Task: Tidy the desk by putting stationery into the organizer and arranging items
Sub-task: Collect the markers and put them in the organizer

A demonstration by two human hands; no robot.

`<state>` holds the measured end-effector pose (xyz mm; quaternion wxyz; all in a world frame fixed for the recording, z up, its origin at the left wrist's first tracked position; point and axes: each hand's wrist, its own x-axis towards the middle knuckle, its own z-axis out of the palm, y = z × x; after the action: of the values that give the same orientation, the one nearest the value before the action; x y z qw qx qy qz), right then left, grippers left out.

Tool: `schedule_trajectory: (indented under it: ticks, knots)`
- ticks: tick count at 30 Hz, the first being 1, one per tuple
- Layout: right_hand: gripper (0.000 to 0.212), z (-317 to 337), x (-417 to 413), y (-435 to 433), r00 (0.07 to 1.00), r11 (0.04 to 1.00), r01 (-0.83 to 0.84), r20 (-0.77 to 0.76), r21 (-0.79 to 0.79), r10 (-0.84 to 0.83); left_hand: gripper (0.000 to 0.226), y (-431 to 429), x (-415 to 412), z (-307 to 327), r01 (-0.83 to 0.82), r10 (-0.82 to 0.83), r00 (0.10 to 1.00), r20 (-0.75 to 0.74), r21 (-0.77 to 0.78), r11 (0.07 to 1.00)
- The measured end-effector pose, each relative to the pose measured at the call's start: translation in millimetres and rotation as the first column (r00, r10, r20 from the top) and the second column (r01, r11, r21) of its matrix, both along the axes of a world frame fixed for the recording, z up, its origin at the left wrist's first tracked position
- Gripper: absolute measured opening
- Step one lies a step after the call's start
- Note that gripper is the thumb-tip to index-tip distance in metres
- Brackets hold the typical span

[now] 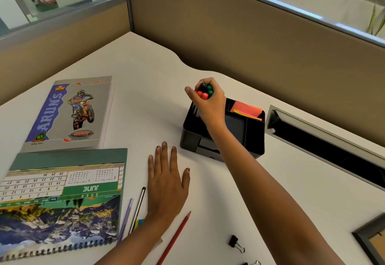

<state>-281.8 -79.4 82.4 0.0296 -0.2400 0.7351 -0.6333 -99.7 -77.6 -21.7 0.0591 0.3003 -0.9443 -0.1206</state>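
Observation:
My right hand [210,104] grips a bundle of pens [205,91] with red, green and black caps, held upright over the back left compartment of the black desk organizer [249,137]. Orange and yellow sticky notes [248,109] sit in its back right compartment. My left hand [166,183] lies flat on the white desk, fingers spread, holding nothing. Beside it lie a red pencil [175,237], a black pen [137,209] and a purple pen [125,220]. A small blue and yellow item [139,223] peeks out from under my left wrist.
A notebook with a motorbike cover [68,112] and a spiral desk calendar [60,202] lie at the left. A black binder clip [236,243] rests near the front, another [252,263] at the bottom edge. A cable slot [325,143] runs at the right, a picture frame [371,241] at the corner.

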Motion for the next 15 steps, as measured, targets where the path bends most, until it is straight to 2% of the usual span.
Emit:
schedule_trajectory:
  ticks: [4,11,15]
  knots:
    - [0.018,-1.5,0.9,-0.1,0.998,0.999,0.001,-0.067,0.052,0.003,0.071,-0.1,0.1,-2.0,-0.002,0.002,1.000,-0.001,-0.001,1.000]
    - [0.019,0.5,3.2,-0.9,0.975,0.993,0.030,-0.224,0.111,-0.004,0.069,-0.7,-1.9,-5.4,-0.011,0.011,0.999,-0.041,-0.011,1.000]
    - [0.018,3.1,7.5,2.6,0.964,0.992,0.053,-0.264,0.117,-0.020,0.069,-0.2,-0.9,-10.1,-0.020,0.019,0.999,-0.047,-0.027,0.999]
